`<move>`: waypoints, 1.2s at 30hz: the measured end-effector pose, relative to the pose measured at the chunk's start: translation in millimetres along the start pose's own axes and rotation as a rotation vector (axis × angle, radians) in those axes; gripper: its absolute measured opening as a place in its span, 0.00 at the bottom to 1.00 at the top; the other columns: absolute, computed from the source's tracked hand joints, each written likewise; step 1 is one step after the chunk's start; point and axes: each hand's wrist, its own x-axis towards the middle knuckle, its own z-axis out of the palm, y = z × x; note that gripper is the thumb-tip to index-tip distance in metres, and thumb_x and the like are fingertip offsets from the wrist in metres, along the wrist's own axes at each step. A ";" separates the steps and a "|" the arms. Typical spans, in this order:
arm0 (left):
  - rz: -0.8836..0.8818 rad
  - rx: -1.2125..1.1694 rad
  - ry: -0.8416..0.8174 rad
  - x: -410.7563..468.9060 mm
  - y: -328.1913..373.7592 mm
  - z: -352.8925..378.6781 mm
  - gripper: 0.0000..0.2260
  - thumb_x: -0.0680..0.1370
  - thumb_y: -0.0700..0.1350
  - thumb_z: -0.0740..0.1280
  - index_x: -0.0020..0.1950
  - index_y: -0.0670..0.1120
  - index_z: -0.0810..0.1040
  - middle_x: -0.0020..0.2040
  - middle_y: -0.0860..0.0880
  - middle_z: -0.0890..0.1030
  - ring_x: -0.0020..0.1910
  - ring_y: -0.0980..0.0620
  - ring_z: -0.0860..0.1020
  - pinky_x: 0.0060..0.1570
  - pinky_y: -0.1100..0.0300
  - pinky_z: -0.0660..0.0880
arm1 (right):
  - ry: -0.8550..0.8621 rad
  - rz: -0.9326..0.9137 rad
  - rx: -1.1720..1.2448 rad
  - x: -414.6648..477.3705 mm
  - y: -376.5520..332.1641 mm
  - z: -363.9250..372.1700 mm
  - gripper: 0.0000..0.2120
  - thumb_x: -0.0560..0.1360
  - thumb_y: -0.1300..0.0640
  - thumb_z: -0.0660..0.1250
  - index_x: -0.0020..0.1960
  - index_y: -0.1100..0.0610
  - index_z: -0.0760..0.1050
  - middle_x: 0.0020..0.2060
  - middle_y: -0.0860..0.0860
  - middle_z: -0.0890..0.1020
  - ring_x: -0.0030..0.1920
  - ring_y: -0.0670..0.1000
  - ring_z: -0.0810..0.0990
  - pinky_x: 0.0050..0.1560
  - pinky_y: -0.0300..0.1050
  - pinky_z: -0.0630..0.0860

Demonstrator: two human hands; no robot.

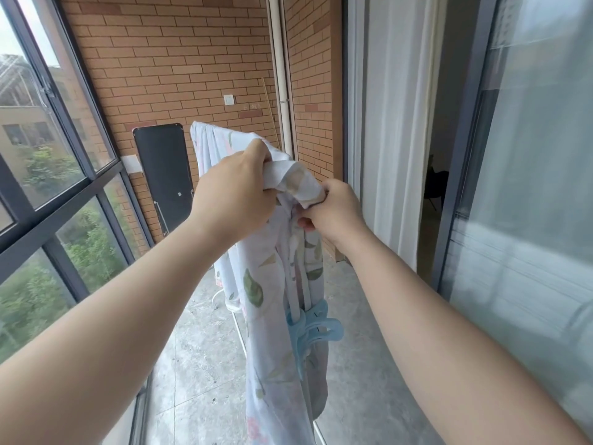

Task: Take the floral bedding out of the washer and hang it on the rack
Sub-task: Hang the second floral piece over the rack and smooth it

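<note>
The floral bedding [272,316], pale blue-white with green leaves and pink flowers, hangs draped over the top bar of a white drying rack [296,284]. Most of the rack is hidden under the cloth; only its white uprights and lower bars show. My left hand [234,191] grips a bunched fold of the bedding at the top. My right hand [330,210] pinches the cloth just to the right of it, at the near end of the rack. Light blue clothes pegs [316,327] hang clipped on the rack's upright below my hands.
A black panel [163,175] leans against the brick wall behind the rack. Tall windows [57,194] run along the left. White curtains [394,123] and a glass sliding door [526,187] stand on the right. The floor is grey concrete [199,348].
</note>
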 end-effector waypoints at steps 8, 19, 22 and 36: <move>0.016 0.000 -0.181 -5.1 7.3 0.8 0.11 0.71 0.38 0.63 0.51 0.49 0.71 0.43 0.52 0.76 0.40 0.46 0.72 0.36 0.52 0.73 | 0.331 -0.065 -0.589 17.4 50.5 -29.3 0.06 0.77 0.57 0.68 0.49 0.55 0.72 0.47 0.51 0.74 0.38 0.53 0.75 0.36 0.45 0.72; 0.034 -0.019 -0.159 -7.9 50.9 10.3 0.15 0.73 0.38 0.62 0.58 0.49 0.73 0.50 0.51 0.79 0.44 0.44 0.75 0.36 0.54 0.71 | 0.478 0.043 -0.236 7.6 50.1 -95.4 0.09 0.83 0.62 0.56 0.62 0.61 0.69 0.47 0.52 0.75 0.44 0.53 0.74 0.31 0.37 0.64; 0.021 -0.048 -0.112 -9.6 63.2 8.5 0.17 0.72 0.38 0.61 0.60 0.50 0.74 0.53 0.51 0.80 0.47 0.43 0.77 0.39 0.51 0.75 | 0.533 -0.033 -0.225 -5.2 50.5 -105.8 0.09 0.84 0.60 0.56 0.62 0.61 0.70 0.47 0.53 0.77 0.44 0.54 0.75 0.31 0.35 0.64; 0.078 -0.282 0.124 -36.7 132.0 -26.0 0.17 0.72 0.37 0.57 0.52 0.49 0.82 0.51 0.54 0.81 0.52 0.51 0.77 0.40 0.57 0.73 | 0.137 -0.103 -0.376 -99.3 55.4 -139.7 0.14 0.75 0.51 0.65 0.32 0.53 0.67 0.28 0.47 0.73 0.32 0.49 0.71 0.32 0.44 0.63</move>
